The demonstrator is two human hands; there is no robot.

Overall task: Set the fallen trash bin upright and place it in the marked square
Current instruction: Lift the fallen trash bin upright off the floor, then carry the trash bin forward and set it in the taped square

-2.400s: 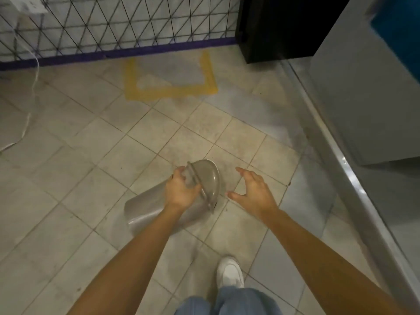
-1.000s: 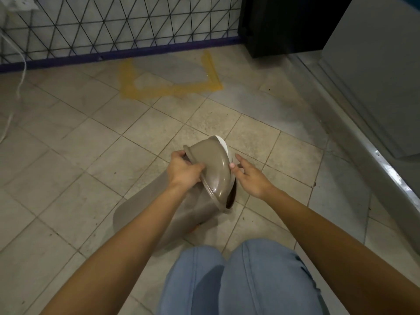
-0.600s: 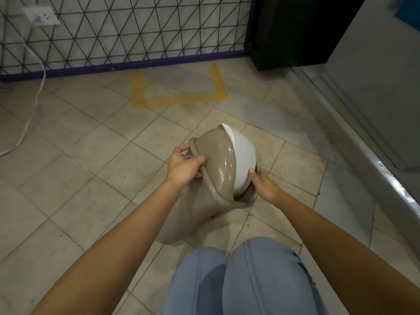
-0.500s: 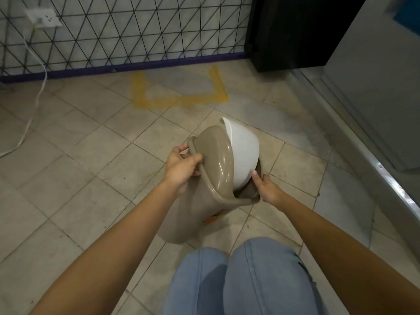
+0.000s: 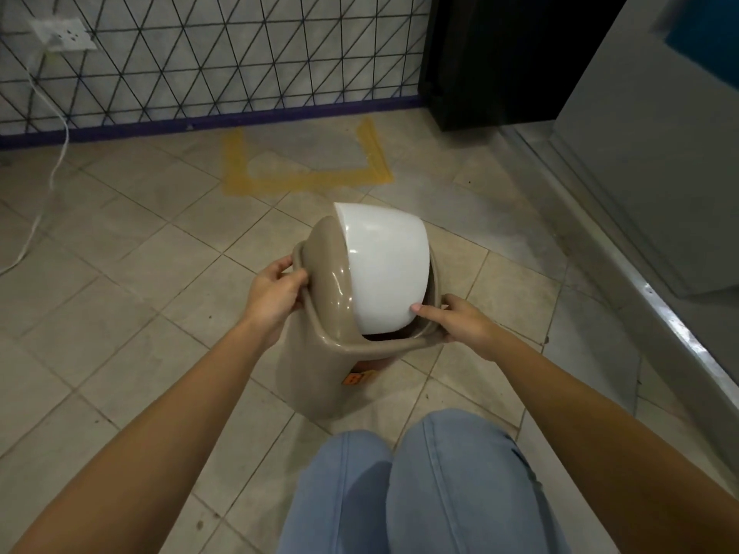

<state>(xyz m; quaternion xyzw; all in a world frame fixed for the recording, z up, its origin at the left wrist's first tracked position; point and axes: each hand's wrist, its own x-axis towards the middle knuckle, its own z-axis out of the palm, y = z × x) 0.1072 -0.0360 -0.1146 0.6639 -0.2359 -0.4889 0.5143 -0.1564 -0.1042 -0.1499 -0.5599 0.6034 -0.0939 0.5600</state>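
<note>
A taupe plastic trash bin (image 5: 308,365) with a white swing lid (image 5: 384,273) stands nearly upright on the tiled floor in front of my knees, tilted slightly. My left hand (image 5: 276,297) grips the left side of its rim. On the right side of the rim my right hand (image 5: 460,321) holds on, with the thumb touching the white lid. The marked square (image 5: 304,181), outlined in yellow tape, lies on the floor beyond the bin, against the wall base.
A wire mesh panel (image 5: 200,54) with a purple base strip runs along the far wall. A white cable (image 5: 52,161) hangs from a socket (image 5: 64,34) at the left. A black cabinet (image 5: 492,58) and a grey unit (image 5: 660,133) with a metal ledge stand at the right.
The bin went from lying on its side to nearly upright, lifted by the rim. My right hand, free at first, came onto the rim. The white lid has swung into view.
</note>
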